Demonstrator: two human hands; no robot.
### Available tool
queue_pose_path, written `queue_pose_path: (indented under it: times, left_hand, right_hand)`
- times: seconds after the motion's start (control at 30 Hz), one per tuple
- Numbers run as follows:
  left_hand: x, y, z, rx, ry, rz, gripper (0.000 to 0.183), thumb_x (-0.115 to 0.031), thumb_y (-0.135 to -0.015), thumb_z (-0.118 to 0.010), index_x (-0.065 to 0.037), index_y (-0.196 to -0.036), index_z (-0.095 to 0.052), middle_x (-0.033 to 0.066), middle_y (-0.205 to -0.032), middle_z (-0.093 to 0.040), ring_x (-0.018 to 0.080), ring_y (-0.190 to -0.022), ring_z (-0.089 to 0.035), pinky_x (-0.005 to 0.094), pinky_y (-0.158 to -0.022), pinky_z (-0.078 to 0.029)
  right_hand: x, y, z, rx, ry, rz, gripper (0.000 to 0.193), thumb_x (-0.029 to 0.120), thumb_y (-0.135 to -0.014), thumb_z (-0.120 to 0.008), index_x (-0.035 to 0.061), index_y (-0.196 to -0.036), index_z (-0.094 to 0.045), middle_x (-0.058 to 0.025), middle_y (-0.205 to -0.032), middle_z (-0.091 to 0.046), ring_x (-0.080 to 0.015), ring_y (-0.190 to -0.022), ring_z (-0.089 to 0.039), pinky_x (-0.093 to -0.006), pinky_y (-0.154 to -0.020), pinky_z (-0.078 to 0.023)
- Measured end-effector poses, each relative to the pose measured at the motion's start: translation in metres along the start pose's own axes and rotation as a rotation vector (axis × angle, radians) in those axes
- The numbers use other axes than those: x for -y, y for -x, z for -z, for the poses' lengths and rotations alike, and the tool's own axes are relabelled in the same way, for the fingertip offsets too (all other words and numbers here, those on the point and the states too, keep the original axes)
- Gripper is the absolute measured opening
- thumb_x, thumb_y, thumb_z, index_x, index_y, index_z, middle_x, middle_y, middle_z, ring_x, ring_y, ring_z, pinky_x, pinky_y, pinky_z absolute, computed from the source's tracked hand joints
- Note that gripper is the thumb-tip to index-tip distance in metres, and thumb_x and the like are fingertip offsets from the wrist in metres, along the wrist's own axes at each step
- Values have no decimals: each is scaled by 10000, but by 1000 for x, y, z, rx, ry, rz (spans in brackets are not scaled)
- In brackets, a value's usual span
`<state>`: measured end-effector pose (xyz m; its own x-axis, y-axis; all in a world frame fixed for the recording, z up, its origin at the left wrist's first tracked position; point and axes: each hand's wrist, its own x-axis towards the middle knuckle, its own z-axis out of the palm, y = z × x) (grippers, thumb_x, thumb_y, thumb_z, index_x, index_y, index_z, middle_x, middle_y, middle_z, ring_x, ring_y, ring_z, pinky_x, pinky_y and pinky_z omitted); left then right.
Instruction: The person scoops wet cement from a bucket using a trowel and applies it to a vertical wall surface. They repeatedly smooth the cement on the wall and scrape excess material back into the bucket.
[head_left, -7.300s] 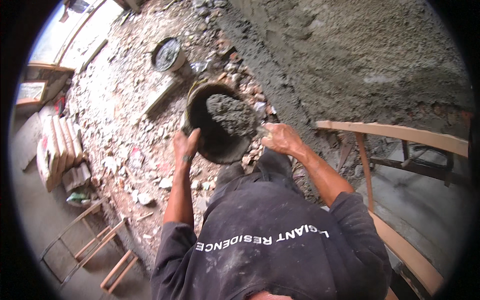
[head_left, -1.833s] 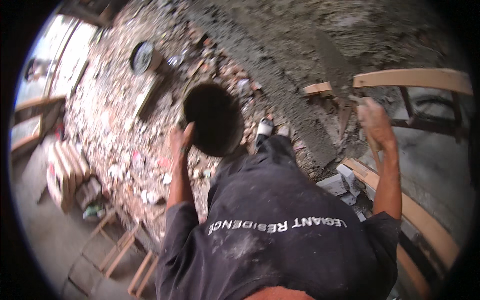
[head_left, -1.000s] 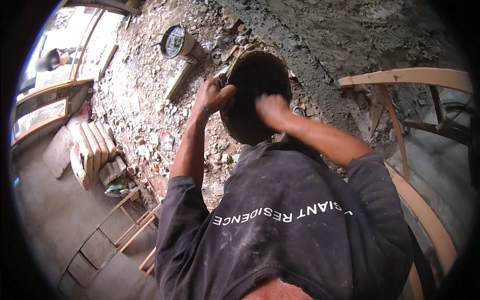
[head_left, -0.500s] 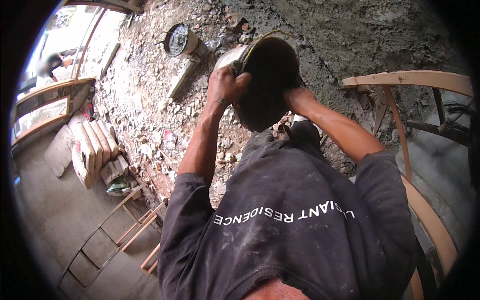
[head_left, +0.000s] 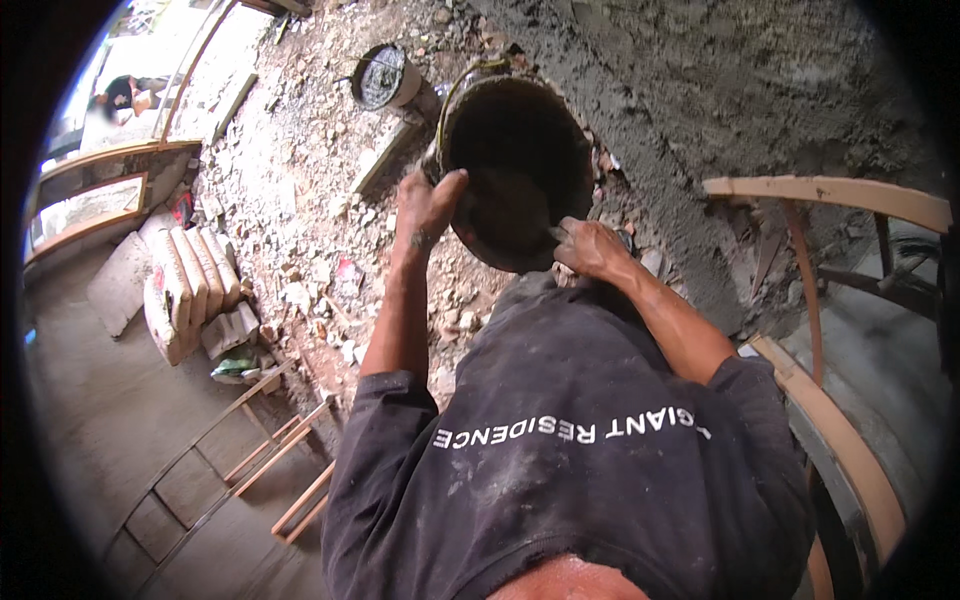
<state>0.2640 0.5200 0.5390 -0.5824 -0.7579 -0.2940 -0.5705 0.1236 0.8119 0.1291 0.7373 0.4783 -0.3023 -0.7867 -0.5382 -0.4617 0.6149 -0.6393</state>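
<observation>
A mortar-crusted bucket (head_left: 587, 150) is tipped with its wide, dark mouth facing me, over the rubble in front of my body. My left hand (head_left: 428, 208) is closed on its left rim, the thumb lapping over the edge. At the near right rim, the curled fingers of my right hand (head_left: 590, 247) grip the edge. A thin yellowish handle (head_left: 443, 125) lies along the bucket's upper left side. Deep shadow hides most of the inside, so its contents are unclear.
A smaller bucket (head_left: 402, 82) of grey wet mix stands on rubble beside a wooden plank (head_left: 382, 160). Stacked sacks (head_left: 190, 280) and wooden frames (head_left: 270, 455) are at left. A rough grey wall (head_left: 760, 80) and curved timber (head_left: 830, 195) bound the right. Another person (head_left: 120, 98) is far left.
The bucket's mouth has turned toward me, showing more of its inside. My right hand has moved down and nearer along the rim; my left has dropped slightly.
</observation>
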Motion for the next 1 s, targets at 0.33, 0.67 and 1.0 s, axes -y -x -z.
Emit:
queue_pose_path:
  times: [0.33,0.67,1.0]
  left_hand:
    - [81,7,18,-259,25,88,368,-312,-759,-674,49,-815,-628,130,-650,-635,223,-592,-613,375,-592,-493]
    - [122,29,9,-304,61,313,362,-263,-728,-619,48,-909,-663,139,-764,-678,248,-679,-653,381,-680,-509]
    - [105,29,18,-326,-349,457,503,-407,-702,-643,95,-682,-616,215,-640,-621,299,-613,-613,434,-620,-464]
  right_hand:
    - [17,24,54,-275,259,124,400,329,-755,-584,21,-1009,-603,-234,-904,-633,-402,-842,-626,-450,-747,-511]
    - [-83,39,262,-82,-270,-26,300,229,-765,-627,32,-992,-618,-61,-847,-604,-188,-746,-583,-349,-682,-509]
    - [-49,172,336,-683,381,-347,327,322,-885,-560,-3,-885,-519,-54,-729,-519,-163,-698,-534,-337,-584,-446]
